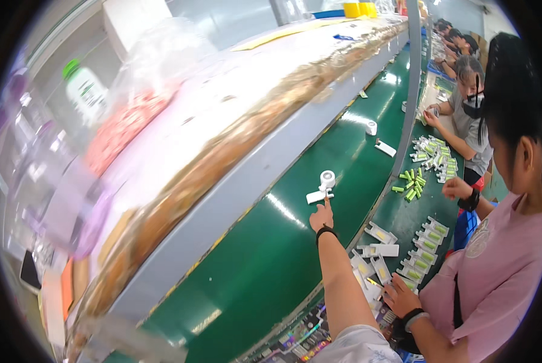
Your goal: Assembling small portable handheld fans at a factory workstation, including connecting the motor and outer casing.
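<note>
My right hand (pixel 322 216) reaches out over the green conveyor belt (pixel 265 254), with a black band round the wrist. Its index finger is stretched out and meets the lower edge of a white plastic housing (pixel 316 196), a flat oblong lying on the belt. Right behind this housing is a white ring-shaped piece (pixel 327 178); I cannot tell whether the two are joined. The other fingers are partly hidden, and no firm grip shows. My left hand is out of the picture.
Farther along the belt lie another white oblong piece (pixel 385 147) and a round one (pixel 371 127). A co-worker's hand (pixel 402 296) rests by white housings (pixel 380 250). Green battery cells (pixel 413 184) lie beyond. A grey post (pixel 411 91) and shelf edge (pixel 222 187) flank the belt.
</note>
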{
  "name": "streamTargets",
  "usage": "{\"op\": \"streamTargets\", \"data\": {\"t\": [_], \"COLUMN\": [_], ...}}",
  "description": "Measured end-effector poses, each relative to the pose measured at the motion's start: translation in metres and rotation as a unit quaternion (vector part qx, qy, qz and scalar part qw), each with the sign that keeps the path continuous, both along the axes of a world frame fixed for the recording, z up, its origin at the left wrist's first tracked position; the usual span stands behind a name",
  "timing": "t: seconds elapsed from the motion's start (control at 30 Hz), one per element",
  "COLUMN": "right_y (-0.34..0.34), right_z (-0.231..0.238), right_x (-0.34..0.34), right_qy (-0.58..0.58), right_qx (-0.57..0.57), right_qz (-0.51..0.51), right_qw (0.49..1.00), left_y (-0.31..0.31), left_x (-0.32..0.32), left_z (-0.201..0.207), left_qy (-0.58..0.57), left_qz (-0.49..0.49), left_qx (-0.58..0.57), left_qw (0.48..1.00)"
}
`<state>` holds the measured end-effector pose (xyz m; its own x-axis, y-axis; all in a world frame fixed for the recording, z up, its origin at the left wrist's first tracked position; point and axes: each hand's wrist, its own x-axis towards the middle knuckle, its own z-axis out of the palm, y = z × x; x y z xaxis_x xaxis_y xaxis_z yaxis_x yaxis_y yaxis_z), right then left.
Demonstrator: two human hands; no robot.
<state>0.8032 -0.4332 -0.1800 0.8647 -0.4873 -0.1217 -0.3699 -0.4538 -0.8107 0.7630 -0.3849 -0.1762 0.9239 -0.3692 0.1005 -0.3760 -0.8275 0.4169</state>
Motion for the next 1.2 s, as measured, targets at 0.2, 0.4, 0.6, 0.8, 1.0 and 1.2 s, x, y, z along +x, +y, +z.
{"op": "streamTargets", "data": {"t": [0.2, 0.4, 0.6, 0.8, 1.0, 1.2], "right_y": [-0.07, -0.073, -0.064, -0.005, 0.083, 0.129], "right_z": [-0.052, -0.056, -0.036, 0.019, 0.12, 0.159], "right_x": [0.017, 0.035, 0.017, -0.06, -0.277, -0.431], "right_qy": [-0.019, -0.034, -0.007, -0.126, 0.04, 0.113], "right_qx": [-0.217, -0.316, -0.242, 0.143, 0.563, 0.56], "right_qz": [-0.021, -0.049, -0.023, 0.146, 0.441, 0.594], "right_qw": [0.976, 0.947, 0.97, 0.971, 0.698, 0.566], "left_y": [0.026, 0.133, 0.229, 0.284, 0.229, 0.258], "left_x": [-0.087, -0.22, -0.342, -0.458, -0.456, -0.503], "left_z": [-0.088, -0.073, 0.016, 0.09, 0.169, 0.169], "left_qy": [0.088, 0.151, 0.185, 0.242, 0.041, 0.03], "left_qz": [0.011, 0.093, 0.167, 0.243, 0.176, 0.165], "left_qx": [-0.035, -0.077, -0.124, -0.177, -0.069, -0.244], "left_qw": [0.995, 0.981, 0.96, 0.922, 0.981, 0.955]}}
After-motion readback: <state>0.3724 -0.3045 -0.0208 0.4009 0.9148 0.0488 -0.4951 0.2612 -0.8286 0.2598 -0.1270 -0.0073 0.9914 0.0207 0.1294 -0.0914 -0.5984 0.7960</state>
